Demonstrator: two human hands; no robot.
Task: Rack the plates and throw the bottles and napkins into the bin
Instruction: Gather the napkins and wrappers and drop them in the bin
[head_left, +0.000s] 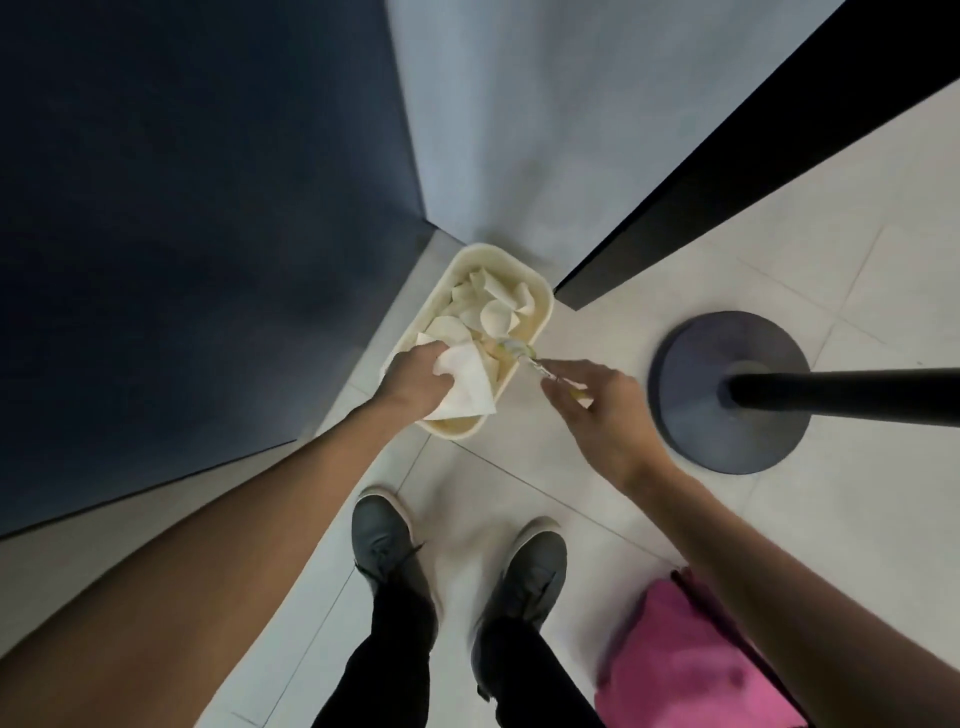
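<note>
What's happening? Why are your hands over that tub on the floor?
A person stands over a cream bin on the floor, with crumpled napkins inside. The left hand grips a white napkin above it. The right hand has a blurred bottle at the bin's rim; its grip is unclear.

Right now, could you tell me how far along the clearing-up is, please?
Done: the bin already holds several napkins. In hand: the left hand grips a napkin over the bin, and the right hand holds a blurred bottle at its rim; neither is dropped yet. Left: letting both go. The racking cannot be judged, as none of it is in view.
</note>
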